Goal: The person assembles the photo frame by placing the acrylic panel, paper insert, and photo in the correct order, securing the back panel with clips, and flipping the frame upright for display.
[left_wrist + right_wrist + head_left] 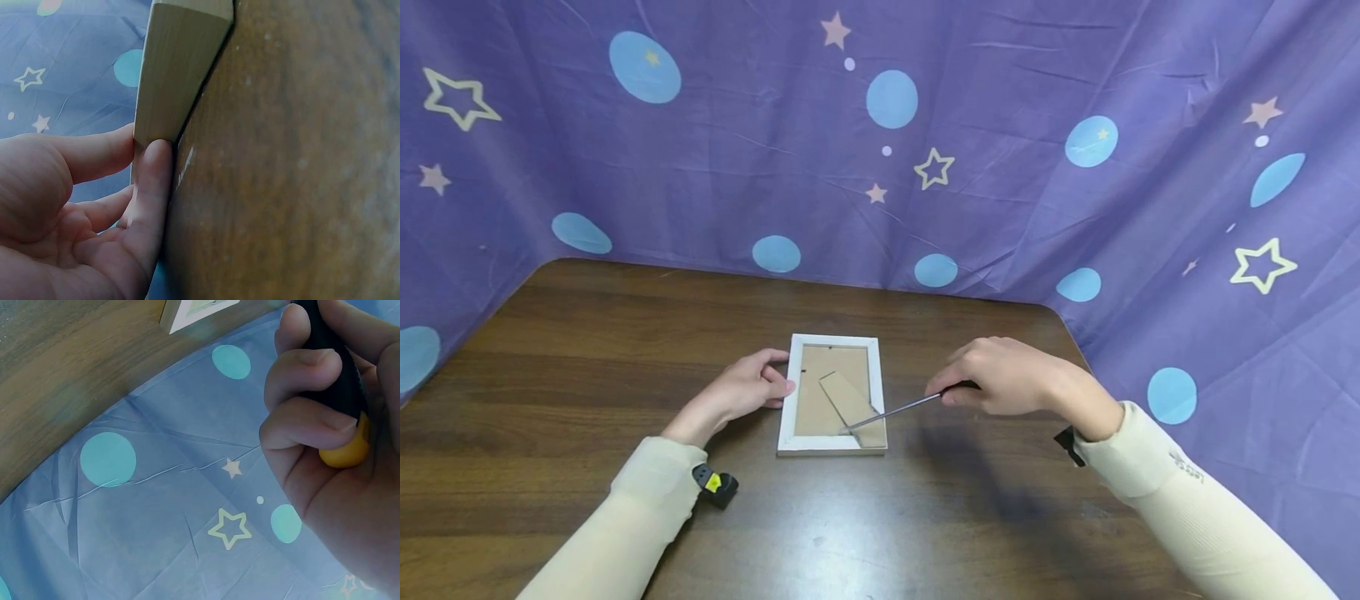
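Note:
A white picture frame point(786, 442) lies back side up on the table. Its tan backing board point(816, 404) faces up, and a tan stand leg point(850, 400) slants across it to the lower right corner. My left hand point(747, 385) grips the frame's left edge, thumb at the upper edge and a finger against the wooden side point(178, 69). My right hand point(1003, 377) holds a screwdriver point(910, 406) by its black and yellow handle point(334, 387). The metal shaft crosses the leg, its tip by the leg's lower left edge; contact is too small to tell.
The brown wooden table point(647, 350) stretches around the frame. A purple curtain point(730, 167) with stars and blue dots hangs along the table's back and sides. Black devices point(722, 490) are strapped at both wrists.

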